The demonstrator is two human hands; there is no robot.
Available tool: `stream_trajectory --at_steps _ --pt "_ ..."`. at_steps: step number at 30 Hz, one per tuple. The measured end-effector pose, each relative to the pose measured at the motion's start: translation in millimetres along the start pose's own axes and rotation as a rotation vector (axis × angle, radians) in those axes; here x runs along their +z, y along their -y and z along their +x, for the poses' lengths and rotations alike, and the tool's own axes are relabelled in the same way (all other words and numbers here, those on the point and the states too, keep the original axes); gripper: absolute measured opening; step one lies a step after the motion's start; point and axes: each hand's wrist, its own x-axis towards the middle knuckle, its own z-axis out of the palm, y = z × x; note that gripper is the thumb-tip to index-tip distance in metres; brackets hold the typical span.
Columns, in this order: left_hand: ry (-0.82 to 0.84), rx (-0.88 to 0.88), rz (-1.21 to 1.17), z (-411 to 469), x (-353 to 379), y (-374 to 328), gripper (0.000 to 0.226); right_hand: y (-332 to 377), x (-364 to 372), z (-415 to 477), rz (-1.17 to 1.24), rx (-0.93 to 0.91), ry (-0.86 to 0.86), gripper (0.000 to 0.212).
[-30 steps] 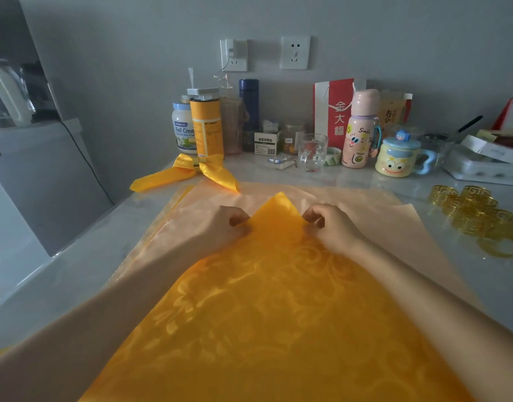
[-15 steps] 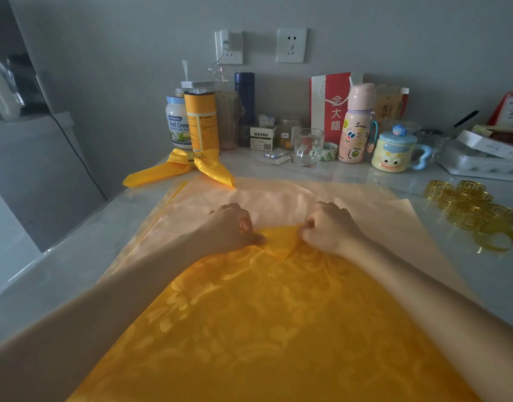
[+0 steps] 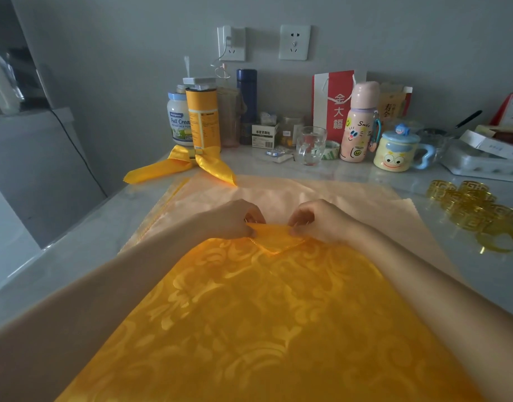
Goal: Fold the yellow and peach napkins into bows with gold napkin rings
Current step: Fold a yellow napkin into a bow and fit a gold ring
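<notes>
Worktop (image 3: 75, 242): pale marbled surface, seen from the head cam. A yellow napkin (image 3: 264, 314), damask pattern, is laid flat at ctr-front. It is spread over a peach napkin (image 3: 351, 198), whose edges are seen projecting at the far side and to L and R. The yellow napkin's far corner is turned back toward the person, and a small folded flap (image 3: 275, 237) is seen lying on the cloth's upper face.

Left hand (image 3: 235, 220): fingers curled, fold edge pinched at its L end betw. thumb and fingers. Right hand (image 3: 319, 220): same posture, fold edge pinched at its R end. The hands are held close together but apart, w/ the fold stretched betw. them. Both forearms are extended over the yellow cloth.

A finished yellow bow (image 3: 191, 165) is noted at far L of the worktop, cinched at its middle, tails spread. Its R tail is seen reaching onto the peach napkin's far L corner.

Gold napkin rings (image 3: 476, 210) are clustered at R, apart from both napkins; exact count cannot be determined.

Misc. items are lined along the back wall:
- milk powder jar (image 3: 178, 120)
- yellow canister (image 3: 203, 117)
- blue flask (image 3: 246, 94)
- drinking glass (image 3: 310, 145)
- red bag (image 3: 333, 103)
- pink bottle (image 3: 358, 126)
- cartoon mug (image 3: 396, 150)

Two wall sockets (image 3: 294, 42) are mounted above; a plug is fitted in the L one.
</notes>
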Motion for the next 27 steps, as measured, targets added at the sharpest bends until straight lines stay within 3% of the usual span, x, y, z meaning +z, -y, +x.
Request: stream_trajectory --at_steps 5,10,15,23,27 --pt "-0.028 0.005 0.009 -1 0 3 0.029 -2 4 1 -0.091 -0.021 -0.028 0.006" --pt "-0.099 -0.044 -0.005 -5 5 10 0.028 5 4 1 -0.162 0.037 0.034 0.026" --pt "-0.189 0.003 -0.033 -12 10 13 0.020 15 -3 -6 -0.305 0.060 0.067 0.009" --pt "-0.305 0.102 0.225 -25 17 28 0.017 17 7 -38 -0.491 -0.291 -0.126 0.019" --pt "-0.242 0.063 0.142 -26 18 29 0.021 19 5 -56 -0.477 -0.365 -0.143 0.015"
